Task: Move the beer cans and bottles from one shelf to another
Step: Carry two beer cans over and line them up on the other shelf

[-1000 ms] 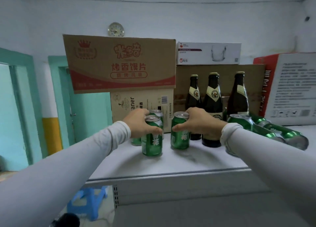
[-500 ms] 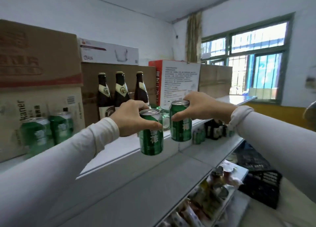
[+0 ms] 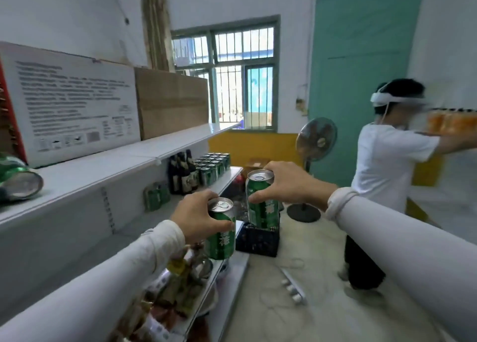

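Observation:
My left hand [image 3: 197, 216] grips a green beer can [image 3: 221, 236] by its top, held in the air beside the shelving. My right hand [image 3: 286, 183] holds a second green beer can [image 3: 262, 203] a little higher and farther right. Both cans are upright. On the lower shelf [image 3: 233, 174] ahead stand dark beer bottles [image 3: 182, 172] and several green cans [image 3: 213, 165] in rows. A green can [image 3: 18, 179] lies on its side on the top shelf [image 3: 103, 166] at the left.
Cardboard boxes [image 3: 74, 104] fill the top shelf. A black crate [image 3: 258, 241] sits on the floor below my hands, a standing fan [image 3: 313, 145] behind it. A person in a white shirt [image 3: 387, 166] stands at the right. A power strip [image 3: 293, 282] lies on the floor.
I lifted both cans off the top shelf and turned right with them. The view now faces down the aisle toward the lower shelf, window and another person.

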`<state>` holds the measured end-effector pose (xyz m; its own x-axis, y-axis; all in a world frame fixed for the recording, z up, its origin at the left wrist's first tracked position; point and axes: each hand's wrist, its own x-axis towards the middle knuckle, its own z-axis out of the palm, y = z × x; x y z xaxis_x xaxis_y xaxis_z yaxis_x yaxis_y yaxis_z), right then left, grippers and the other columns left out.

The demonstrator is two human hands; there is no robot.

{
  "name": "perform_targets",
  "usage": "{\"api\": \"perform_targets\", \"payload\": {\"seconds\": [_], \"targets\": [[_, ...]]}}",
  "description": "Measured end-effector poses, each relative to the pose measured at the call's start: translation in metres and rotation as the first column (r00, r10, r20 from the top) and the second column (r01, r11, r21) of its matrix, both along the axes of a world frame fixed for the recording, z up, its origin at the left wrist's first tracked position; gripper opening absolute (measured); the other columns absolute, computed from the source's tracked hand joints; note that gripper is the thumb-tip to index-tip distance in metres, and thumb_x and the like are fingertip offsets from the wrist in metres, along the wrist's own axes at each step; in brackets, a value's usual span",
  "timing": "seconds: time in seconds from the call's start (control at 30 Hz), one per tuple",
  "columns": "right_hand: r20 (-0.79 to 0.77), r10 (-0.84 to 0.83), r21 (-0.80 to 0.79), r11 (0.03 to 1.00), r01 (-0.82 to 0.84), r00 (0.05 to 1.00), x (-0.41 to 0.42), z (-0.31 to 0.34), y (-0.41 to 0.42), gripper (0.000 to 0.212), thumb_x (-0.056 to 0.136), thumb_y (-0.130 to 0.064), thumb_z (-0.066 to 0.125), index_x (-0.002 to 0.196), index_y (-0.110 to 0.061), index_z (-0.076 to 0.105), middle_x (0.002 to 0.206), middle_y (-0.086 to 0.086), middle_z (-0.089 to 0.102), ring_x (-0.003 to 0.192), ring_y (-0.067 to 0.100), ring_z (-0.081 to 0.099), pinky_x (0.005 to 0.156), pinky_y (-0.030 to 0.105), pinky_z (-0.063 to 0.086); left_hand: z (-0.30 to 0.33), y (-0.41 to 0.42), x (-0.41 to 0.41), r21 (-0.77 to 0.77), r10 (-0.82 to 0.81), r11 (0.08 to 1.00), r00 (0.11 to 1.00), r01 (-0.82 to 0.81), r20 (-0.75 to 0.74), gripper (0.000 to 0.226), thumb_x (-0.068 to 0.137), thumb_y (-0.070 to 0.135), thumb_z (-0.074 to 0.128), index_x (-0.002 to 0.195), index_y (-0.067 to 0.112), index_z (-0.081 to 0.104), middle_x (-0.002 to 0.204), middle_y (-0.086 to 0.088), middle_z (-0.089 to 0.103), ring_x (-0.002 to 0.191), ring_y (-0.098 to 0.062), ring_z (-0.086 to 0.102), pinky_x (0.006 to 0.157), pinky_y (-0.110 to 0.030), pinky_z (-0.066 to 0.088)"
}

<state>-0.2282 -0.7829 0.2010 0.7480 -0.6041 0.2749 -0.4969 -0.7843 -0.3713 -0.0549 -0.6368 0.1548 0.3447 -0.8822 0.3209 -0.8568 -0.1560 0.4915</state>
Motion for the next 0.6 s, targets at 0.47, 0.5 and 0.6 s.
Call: {"api": "perform_targets", "payload": {"seconds": [0.47, 0.5, 0.6], "targets": [[-0.068, -0.083, 0.203, 0.974, 0.096, 0.994, 0.037, -0.157, -0.222, 0.071, 0.059, -0.065, 0.080, 0.111, -0.022, 0.057, 0.101, -0.005, 0.062, 0.091, 0.015, 0.059, 0.077, 0.036, 0.054, -0.138, -0.205, 0.030, 0.055, 0.062, 0.997, 0.986, -0.054, -0.157, 0.080, 0.049, 0.061, 0.074, 0.115, 0.016, 0.062, 0.105, -0.002, 0.068, 0.095, -0.019, 0.061, 0.086, -0.038, 0.053], [-0.075, -0.074, 0.210, 0.974, 0.088, 0.994, 0.051, -0.164, -0.236, 0.070, 0.059, -0.065, 0.080, 0.109, -0.023, 0.057, 0.100, -0.006, 0.063, 0.090, 0.014, 0.059, 0.077, 0.035, 0.054, -0.145, -0.217, 0.044, 0.058, 0.076, 0.996, 0.982, -0.067, -0.171, 0.079, 0.050, 0.059, 0.076, 0.116, 0.018, 0.062, 0.107, -0.001, 0.067, 0.095, -0.018, 0.062, 0.086, -0.037, 0.053], [-0.086, -0.035, 0.195, 0.979, 0.051, 0.996, 0.098, -0.176, -0.274, 0.069, 0.061, -0.063, 0.081, 0.111, -0.023, 0.056, 0.099, -0.009, 0.060, 0.090, 0.012, 0.058, 0.073, 0.029, 0.049, -0.162, -0.253, 0.091, 0.062, 0.125, 0.992, 0.964, -0.114, -0.233, 0.077, 0.058, 0.047, 0.083, 0.124, 0.018, 0.057, 0.115, -0.001, 0.065, 0.100, -0.016, 0.061, 0.089, -0.034, 0.052]]}}
